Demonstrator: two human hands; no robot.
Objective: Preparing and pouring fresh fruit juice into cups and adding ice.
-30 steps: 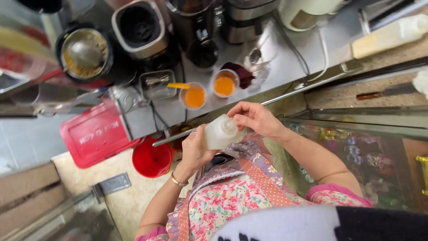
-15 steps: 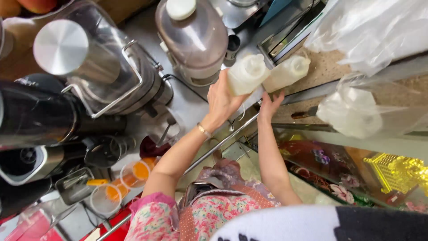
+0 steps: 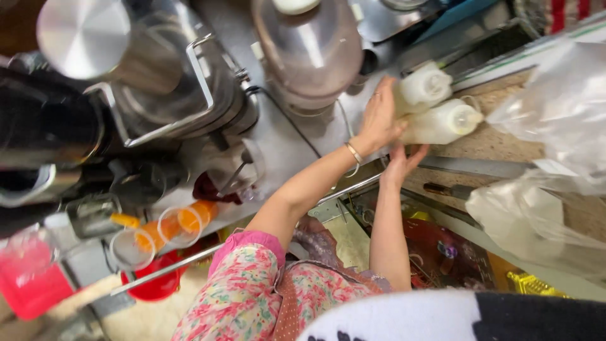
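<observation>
Reaching toward the upper right of the frame, the left hand (image 3: 377, 119) lies with its fingers spread flat against the side of a white squeeze bottle (image 3: 423, 86), pressing on it rather than closing around it; a thin bracelet (image 3: 353, 153) circles that wrist; just below, the right hand (image 3: 401, 163) is held open with fingers splayed, its fingertips touching the underside of a second white bottle (image 3: 444, 121), which lies tilted with its cap pointing right; the two bottles touch one another, the upper one nearer the top edge, and both rest on a speckled stone counter (image 3: 499, 142); neither hand is clenched. A large steel jug with a white lid (image 3: 309, 47) stands just left of the left hand, near the top centre; a steel pot with a round lid (image 3: 136, 76) fills the upper left; clear plastic bags (image 3: 555, 126) bulge along the right edge. In the lower left sit two clear cups of orange juice (image 3: 180, 224), close together, with a red bowl (image 3: 154, 284) beneath them and a red container (image 3: 28, 278) at the far left edge. A floral sleeve (image 3: 237, 284) covers the left upper arm at bottom centre.
</observation>
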